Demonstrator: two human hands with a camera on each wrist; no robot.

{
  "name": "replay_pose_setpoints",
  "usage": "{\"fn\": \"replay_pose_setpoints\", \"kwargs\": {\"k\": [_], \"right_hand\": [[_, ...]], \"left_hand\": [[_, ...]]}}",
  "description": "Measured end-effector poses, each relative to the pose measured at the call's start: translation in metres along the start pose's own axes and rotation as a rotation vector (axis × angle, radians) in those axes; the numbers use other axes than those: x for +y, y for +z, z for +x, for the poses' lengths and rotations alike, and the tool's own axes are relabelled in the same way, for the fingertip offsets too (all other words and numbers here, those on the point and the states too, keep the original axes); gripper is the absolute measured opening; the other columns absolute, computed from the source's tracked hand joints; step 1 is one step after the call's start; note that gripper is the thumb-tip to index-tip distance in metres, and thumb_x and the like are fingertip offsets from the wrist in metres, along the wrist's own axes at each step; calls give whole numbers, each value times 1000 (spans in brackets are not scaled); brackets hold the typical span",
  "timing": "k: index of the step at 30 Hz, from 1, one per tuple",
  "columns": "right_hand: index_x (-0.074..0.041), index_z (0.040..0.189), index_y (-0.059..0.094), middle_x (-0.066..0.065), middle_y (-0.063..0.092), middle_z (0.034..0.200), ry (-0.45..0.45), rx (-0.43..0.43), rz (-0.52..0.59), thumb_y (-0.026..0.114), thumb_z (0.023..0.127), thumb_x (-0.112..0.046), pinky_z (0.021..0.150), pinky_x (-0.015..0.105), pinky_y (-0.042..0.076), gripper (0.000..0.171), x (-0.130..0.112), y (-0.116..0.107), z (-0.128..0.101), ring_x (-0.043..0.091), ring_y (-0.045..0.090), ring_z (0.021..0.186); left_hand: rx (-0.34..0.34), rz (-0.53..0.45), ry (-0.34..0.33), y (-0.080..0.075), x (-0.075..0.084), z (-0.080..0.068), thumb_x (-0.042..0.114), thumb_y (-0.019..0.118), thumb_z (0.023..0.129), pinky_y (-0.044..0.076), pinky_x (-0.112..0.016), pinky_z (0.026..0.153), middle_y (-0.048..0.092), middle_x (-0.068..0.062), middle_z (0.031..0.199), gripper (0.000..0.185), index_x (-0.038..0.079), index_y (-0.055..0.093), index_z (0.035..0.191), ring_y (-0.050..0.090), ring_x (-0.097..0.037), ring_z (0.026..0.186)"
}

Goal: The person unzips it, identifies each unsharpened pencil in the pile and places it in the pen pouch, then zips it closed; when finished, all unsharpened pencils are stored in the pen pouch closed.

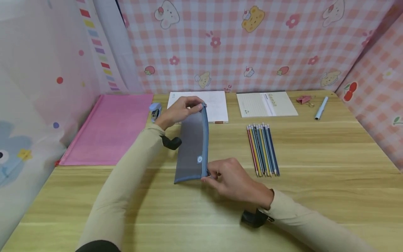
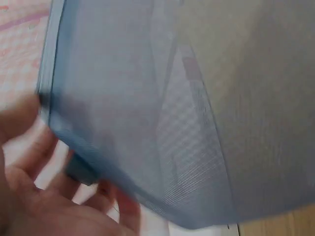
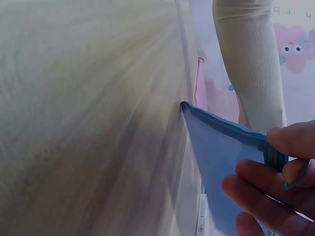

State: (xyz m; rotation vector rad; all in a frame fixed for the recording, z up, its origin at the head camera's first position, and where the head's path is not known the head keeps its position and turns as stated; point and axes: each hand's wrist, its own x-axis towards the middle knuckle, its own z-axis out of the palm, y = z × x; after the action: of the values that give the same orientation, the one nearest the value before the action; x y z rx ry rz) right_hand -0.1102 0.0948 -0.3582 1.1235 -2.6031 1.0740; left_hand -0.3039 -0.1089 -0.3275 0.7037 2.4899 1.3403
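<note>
A blue-grey mesh zipper pouch (image 1: 190, 147) stands tilted above the table, its blue zipper edge running along the right side. My left hand (image 1: 182, 110) pinches the far end of that zipper edge between thumb and fingers. At the near corner, my right hand (image 1: 234, 180) grips the zipper end, and in the right wrist view a thin blue loop shows by the fingers (image 3: 266, 189). Through the sheer mesh (image 2: 118, 73) in the left wrist view, things behind it show faintly. Whether the zipper is open cannot be seen.
Colored pencils (image 1: 262, 150) lie in a row on the right. Behind are a white book (image 1: 217, 106), a notepad (image 1: 252, 105), a pink binder clip (image 1: 303, 100) and a light blue pen (image 1: 321, 108). On the left are a pink pouch (image 1: 110, 129) and a stapler (image 1: 155, 111).
</note>
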Motion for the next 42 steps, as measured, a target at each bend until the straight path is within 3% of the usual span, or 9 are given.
{"fn": "replay_pose_setpoints", "kwargs": {"k": [7,16,21,23,26,30,34,38,42], "right_hand": [[-16,61,46,-8,51,58,-62,45,-106,78,87,-17,51,12,31,40,1,0,0,-5,37,56],[-17,60,48,-9,48,55,-76,70,-131,77,87,-16,49,11,33,39,3,-4,-2,-6,37,54],[-17,61,48,-9,46,55,-80,66,-157,76,88,-16,49,11,31,39,5,-5,-4,-6,36,53],[-17,61,47,-10,45,55,-82,65,-167,75,89,-16,50,11,30,40,6,-5,-5,-7,35,53],[-18,61,47,-10,45,55,-71,49,-169,75,89,-18,50,11,29,39,7,-6,-6,-6,35,52],[-18,66,52,-11,55,62,-31,-27,-125,75,90,-20,53,13,37,33,12,-9,-9,-5,44,57],[-14,88,65,-3,73,90,18,-153,46,75,89,-15,66,18,54,10,20,-12,-16,1,65,76],[-10,117,66,7,74,113,99,-216,216,74,90,-10,71,23,59,29,29,-24,-23,6,70,83],[-11,119,67,4,74,102,183,-172,171,70,92,-7,64,23,56,27,44,-48,-22,3,64,72]], "left_hand": [[-65,132,-39,12,16,-10,36,60,98,42,-51,109,51,-10,142,49,14,48,140,46,-28,136],[-85,278,19,21,32,-42,18,54,97,34,-57,118,20,-22,165,72,12,20,161,24,-38,153],[-34,453,67,30,40,-65,21,53,98,55,-43,85,58,-24,130,69,12,25,159,64,-30,104],[9,512,106,32,43,-71,20,55,96,51,-32,65,69,-15,98,64,9,34,155,62,-20,73],[67,531,154,35,46,-75,15,58,95,41,-23,52,64,-3,67,50,5,51,143,51,-10,51],[97,466,162,36,46,-78,8,60,91,39,-21,48,60,0,58,31,3,66,121,48,-7,45],[100,396,140,33,43,-80,7,59,92,41,-22,47,60,-1,57,23,2,70,111,49,-8,43],[94,342,121,28,40,-81,8,60,94,42,-23,49,59,0,58,20,3,70,111,50,-10,43],[56,280,93,27,36,-82,9,61,95,45,-24,50,61,-4,61,21,2,69,113,53,-12,45]]}}
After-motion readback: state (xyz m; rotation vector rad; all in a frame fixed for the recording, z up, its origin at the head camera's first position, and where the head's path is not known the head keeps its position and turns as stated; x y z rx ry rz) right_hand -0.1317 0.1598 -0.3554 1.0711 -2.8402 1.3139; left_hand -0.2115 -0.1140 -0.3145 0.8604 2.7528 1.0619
